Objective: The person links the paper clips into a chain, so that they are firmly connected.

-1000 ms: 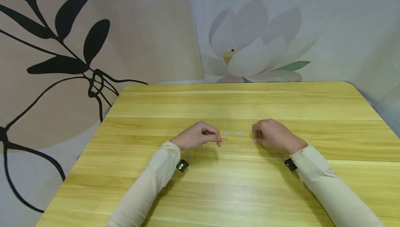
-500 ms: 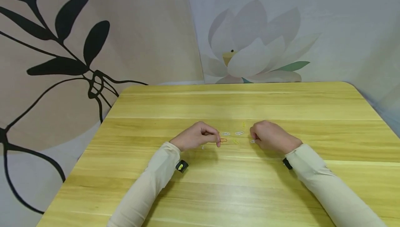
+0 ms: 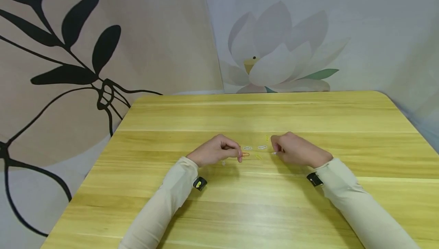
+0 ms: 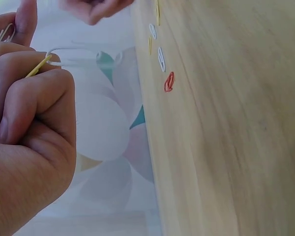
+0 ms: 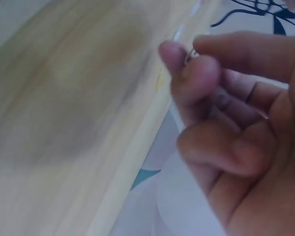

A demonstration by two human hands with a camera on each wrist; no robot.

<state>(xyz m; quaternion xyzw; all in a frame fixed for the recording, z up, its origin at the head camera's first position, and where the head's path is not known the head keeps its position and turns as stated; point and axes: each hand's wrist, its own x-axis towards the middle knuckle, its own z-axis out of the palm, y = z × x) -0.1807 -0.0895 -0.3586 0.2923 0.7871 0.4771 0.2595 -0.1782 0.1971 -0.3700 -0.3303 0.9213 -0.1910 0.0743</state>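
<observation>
My left hand holds linked paper clips above the table. In the left wrist view, a white paper clip shows at its fingertips. A yellow paper clip crosses the curled fingers, and another white paper clip hangs out from it; how they all join is hidden inside the hand. To the right, my right hand pinches a white paper clip between thumb and fingers, mostly covered by them. Its end pokes out toward the left hand in the head view.
Loose paper clips lie between the hands: an orange-red one, white ones, and yellow ones. The wooden table stretches around them, with a printed cloth backdrop behind.
My right hand has moved slightly left with its white paper clip, whose tip now points toward the left hand. The left hand stays almost still.
</observation>
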